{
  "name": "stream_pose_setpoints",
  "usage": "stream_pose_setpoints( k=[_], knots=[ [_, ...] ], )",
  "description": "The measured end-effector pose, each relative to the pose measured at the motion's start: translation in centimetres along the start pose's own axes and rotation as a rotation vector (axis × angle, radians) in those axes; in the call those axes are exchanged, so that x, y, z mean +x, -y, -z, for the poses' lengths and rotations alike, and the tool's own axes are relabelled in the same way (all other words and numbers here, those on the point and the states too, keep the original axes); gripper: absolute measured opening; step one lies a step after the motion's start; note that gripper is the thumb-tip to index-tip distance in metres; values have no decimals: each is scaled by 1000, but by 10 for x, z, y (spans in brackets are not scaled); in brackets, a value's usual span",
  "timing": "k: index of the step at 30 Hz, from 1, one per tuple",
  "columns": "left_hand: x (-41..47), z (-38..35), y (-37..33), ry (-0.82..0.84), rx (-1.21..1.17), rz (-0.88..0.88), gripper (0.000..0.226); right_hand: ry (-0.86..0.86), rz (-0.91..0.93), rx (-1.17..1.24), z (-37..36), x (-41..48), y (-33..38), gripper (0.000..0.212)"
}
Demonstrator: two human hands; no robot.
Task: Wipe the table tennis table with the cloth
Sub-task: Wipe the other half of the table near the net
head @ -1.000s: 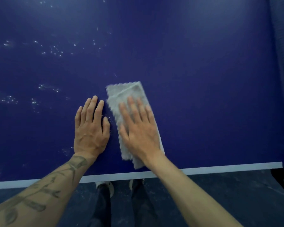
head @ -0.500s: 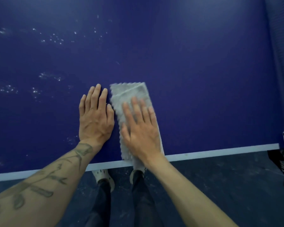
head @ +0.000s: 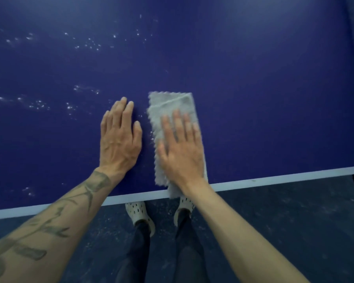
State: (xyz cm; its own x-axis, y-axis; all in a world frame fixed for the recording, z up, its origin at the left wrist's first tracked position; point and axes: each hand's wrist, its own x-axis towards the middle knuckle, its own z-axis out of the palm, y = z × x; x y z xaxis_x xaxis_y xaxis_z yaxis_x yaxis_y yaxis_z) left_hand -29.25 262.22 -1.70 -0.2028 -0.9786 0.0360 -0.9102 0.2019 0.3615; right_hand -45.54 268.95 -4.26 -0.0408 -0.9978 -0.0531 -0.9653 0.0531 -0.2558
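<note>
While right hand (head: 182,154) presses cloth (head: 172,105) flat (fingers straight) | left hand (head: 119,144) spread palm-down on table (head: 253,99)

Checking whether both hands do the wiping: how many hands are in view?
2. The left hand lies flat on the blue table, just left of the cloth; the right hand presses flat on the cloth, near the white edge line. None seems hidden.

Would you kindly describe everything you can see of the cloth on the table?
The cloth is pale grey, soft like microfibre, scallop-edged, folded into a long strip. It lies flat on the blue table, its near end just past the white edge. The right hand presses flat on it; the left hand lies beside it, apart.
</note>
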Motion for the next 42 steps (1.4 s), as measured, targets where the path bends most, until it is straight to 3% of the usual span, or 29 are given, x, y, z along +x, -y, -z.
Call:
stream_pose_setpoints(
  k=[3, 7, 11, 13, 16, 19, 23, 26, 30, 33, 35, 38, 40, 42],
  knots=[
    [-2, 13, 31, 19, 41, 18, 54, 24, 132, -22, 1, -31, -12, 70],
    [-2, 31, 64, 30, 77, 36, 55, 18, -157, -51, 17, -28, -55, 69],
    [2, 40, 91, 39, 120, 18, 56, -29, -313, -18, 12, 15, -18, 69],
    [4, 40, 103, 46, 142, 11, 57, -24, -262, 10, -1, 30, 24, 70],
    [5, 38, 112, 36, 136, 15, 57, -3, -9, 18, -20, 16, 78, 70],
    [5, 37, 113, 19, 118, 20, 57, 22, 100, -12, -15, 1, 58, 70],
    [5, 37, 116, 7, 112, 13, 56, 39, -225, -59, 7, 11, 10, 69],
    [5, 34, 119, -2, 116, 8, 55, -17, -347, -43, 3, 39, 38, 69],
    [5, 31, 121, -9, 128, -7, 55, -1, -81, 2, -25, 36, 114, 68],
    [6, 31, 122, -12, 126, -8, 54, 42, 133, 4, -28, 0, 115, 69],
    [6, 31, 123, -10, 126, -6, 55, 60, 76, -30, -18, -8, 84, 69],
    [6, 32, 123, -10, 127, 0, 55, 54, -187, -57, -3, 11, 49, 69],
    [6, 31, 123, -10, 131, -3, 55, 11, -300, -58, -1, 37, 56, 68],
    [6, 31, 123, -7, 135, -6, 55, -16, -298, -53, -10, 57, 85, 69]
  ],
)
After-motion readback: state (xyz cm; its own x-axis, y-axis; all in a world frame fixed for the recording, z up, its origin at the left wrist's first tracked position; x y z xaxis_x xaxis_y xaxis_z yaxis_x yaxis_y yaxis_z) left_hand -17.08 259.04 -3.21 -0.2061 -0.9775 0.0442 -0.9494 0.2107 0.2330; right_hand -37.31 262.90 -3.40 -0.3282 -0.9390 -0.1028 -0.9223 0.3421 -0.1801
